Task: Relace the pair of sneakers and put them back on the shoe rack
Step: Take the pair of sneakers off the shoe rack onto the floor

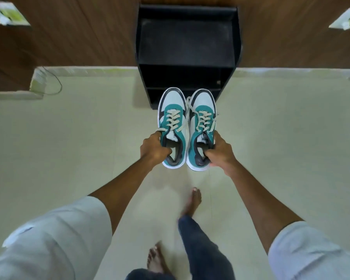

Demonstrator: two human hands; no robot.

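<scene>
I hold a pair of teal, white and black sneakers side by side in the air, toes pointing away from me. My left hand (154, 148) grips the left sneaker (171, 116) at its collar, thumb inside the opening. My right hand (220, 151) grips the right sneaker (202, 118) the same way. Both shoes carry cream laces threaded through their eyelets, with loose ends hanging between them. The black shoe rack (187, 55) stands straight ahead against the wooden wall, its top and open shelves bare. The sneaker toes overlap the rack's lowest shelf in view.
Pale tiled floor (89, 138) spreads around me. My bare feet (192, 203) step forward below the shoes. A thin cable (57, 83) loops near the skirting at the left. Wooden wall panels flank the rack, with a white fitting (8, 14) high on each side.
</scene>
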